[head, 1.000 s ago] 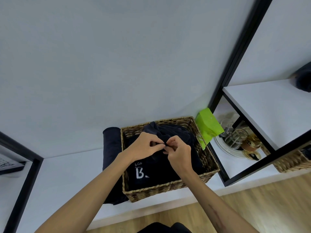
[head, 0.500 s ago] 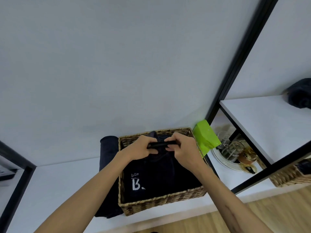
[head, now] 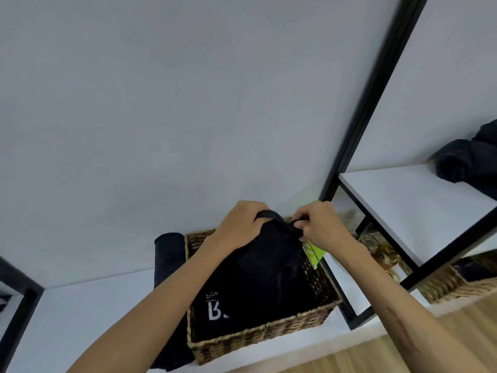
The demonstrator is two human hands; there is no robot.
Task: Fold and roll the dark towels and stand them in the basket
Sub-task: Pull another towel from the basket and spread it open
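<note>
A woven wicker basket [head: 258, 336] stands on the white shelf, filled with dark cloth that carries a white logo. Above its far side, my left hand [head: 239, 227] and my right hand [head: 320, 224] each grip the top edge of a dark towel [head: 271, 254], which hangs down from them into the basket. Another dark towel [head: 169, 254] lies folded on the shelf along the basket's left side. On the higher shelf at the right edge sits a further dark rolled towel [head: 462, 162].
A black metal frame post [head: 371, 103] rises right of the basket. A lime green packet [head: 313, 253] peeks out behind my right hand. Glass jars [head: 376, 246] and a second wicker basket [head: 451, 281] sit on the lower right shelf. Wooden floor shows at bottom right.
Both hands have risen from inside the basket to above its far rim, pulling the dark towel's edge up with them. The view has tilted upward.
</note>
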